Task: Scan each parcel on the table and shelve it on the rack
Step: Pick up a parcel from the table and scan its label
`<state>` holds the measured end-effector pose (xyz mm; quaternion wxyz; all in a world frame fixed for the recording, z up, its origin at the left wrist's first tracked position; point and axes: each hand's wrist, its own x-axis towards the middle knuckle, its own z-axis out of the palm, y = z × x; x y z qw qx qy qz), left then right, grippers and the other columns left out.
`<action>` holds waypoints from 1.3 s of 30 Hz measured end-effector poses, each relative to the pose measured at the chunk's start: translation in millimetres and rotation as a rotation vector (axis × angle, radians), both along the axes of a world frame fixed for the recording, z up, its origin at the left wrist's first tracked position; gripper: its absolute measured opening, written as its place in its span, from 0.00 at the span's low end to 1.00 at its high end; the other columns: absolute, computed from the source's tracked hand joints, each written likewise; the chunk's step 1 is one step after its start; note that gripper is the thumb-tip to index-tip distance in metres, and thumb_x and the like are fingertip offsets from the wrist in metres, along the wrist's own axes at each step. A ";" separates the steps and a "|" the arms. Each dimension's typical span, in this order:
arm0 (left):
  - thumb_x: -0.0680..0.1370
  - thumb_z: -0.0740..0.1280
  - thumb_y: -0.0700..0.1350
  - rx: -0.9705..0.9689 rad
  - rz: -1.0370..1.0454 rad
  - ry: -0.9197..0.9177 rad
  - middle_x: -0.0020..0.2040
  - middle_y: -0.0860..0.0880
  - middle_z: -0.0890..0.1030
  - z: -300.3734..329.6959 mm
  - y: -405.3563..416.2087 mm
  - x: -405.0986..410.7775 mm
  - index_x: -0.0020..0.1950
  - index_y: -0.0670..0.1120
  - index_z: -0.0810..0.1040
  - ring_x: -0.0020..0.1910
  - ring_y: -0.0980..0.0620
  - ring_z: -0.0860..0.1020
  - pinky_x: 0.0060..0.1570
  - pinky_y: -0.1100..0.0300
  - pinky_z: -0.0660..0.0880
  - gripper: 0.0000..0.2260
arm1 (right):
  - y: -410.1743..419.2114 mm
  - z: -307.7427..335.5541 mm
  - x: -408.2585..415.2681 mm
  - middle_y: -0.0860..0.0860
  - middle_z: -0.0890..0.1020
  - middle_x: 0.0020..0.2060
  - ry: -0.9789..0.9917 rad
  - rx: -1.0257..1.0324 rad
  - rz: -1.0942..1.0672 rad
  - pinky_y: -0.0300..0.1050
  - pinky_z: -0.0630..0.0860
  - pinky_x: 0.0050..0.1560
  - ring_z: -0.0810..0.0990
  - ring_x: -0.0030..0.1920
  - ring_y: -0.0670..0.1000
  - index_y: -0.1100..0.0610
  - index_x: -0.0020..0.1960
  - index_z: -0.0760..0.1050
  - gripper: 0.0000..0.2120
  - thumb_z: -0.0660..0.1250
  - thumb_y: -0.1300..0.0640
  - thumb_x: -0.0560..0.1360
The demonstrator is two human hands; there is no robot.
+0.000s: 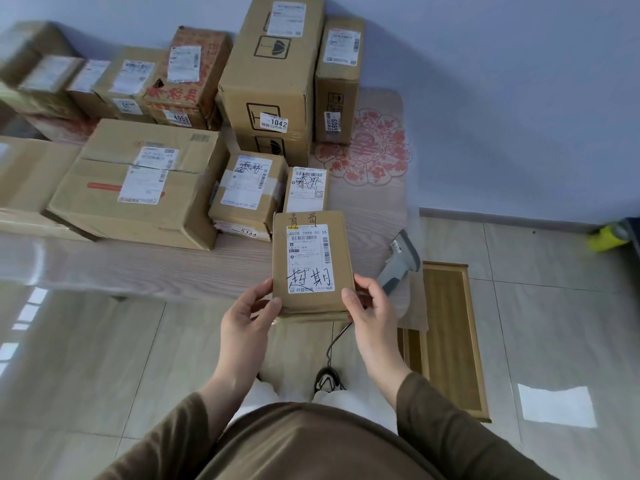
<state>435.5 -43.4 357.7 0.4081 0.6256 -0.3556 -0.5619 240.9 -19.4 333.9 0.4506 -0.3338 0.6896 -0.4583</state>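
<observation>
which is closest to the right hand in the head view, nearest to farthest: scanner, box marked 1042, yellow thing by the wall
From the right hand:
1. scanner, just beyond the hand, at the table's right edge.
2. box marked 1042, at the back of the table, up and left.
3. yellow thing, on the floor, far right by the wall.

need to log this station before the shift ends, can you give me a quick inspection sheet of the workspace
surface: pale wood table, red flower mat at its far right end
job's things: small parcel held over the table edge, label up; scanner lying on the table right of it; many labelled boxes stacked on the table
clutter: nothing seen
grippers: left hand and right hand each grip a lower corner of the small parcel
cables: black cord hanging below the parcel
surroundings: tiled floor, wooden panel, plain wall; no rack in view
</observation>
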 end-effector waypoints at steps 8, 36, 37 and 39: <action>0.80 0.68 0.33 0.026 -0.022 -0.021 0.53 0.51 0.87 -27.9 -34.9 -15.9 0.62 0.50 0.82 0.52 0.54 0.84 0.51 0.66 0.78 0.16 | -33.0 -17.8 -7.1 0.45 0.79 0.67 0.074 0.079 0.027 0.50 0.74 0.72 0.77 0.67 0.45 0.50 0.73 0.74 0.18 0.66 0.52 0.84; 0.78 0.75 0.44 0.106 -0.089 -0.118 0.57 0.48 0.82 -42.5 -64.5 -21.8 0.65 0.50 0.77 0.55 0.47 0.82 0.59 0.51 0.80 0.17 | -58.4 -9.8 -66.7 0.46 0.82 0.40 -0.122 0.067 -0.241 0.54 0.82 0.45 0.86 0.38 0.53 0.47 0.55 0.76 0.09 0.72 0.53 0.78; 0.78 0.75 0.44 0.105 -0.089 -0.115 0.57 0.48 0.82 -42.5 -64.2 -22.1 0.65 0.50 0.77 0.55 0.47 0.82 0.59 0.51 0.80 0.17 | -57.6 0.3 -61.3 0.46 0.81 0.39 -0.109 0.029 -0.200 0.53 0.81 0.42 0.84 0.35 0.52 0.48 0.57 0.76 0.08 0.71 0.52 0.79; 0.78 0.75 0.44 0.109 -0.089 -0.106 0.57 0.48 0.82 -42.4 -64.6 -22.2 0.65 0.50 0.77 0.56 0.47 0.82 0.60 0.51 0.80 0.17 | -58.2 18.2 -45.3 0.50 0.81 0.41 -0.068 -0.033 -0.123 0.51 0.80 0.37 0.81 0.31 0.52 0.53 0.58 0.75 0.09 0.70 0.52 0.81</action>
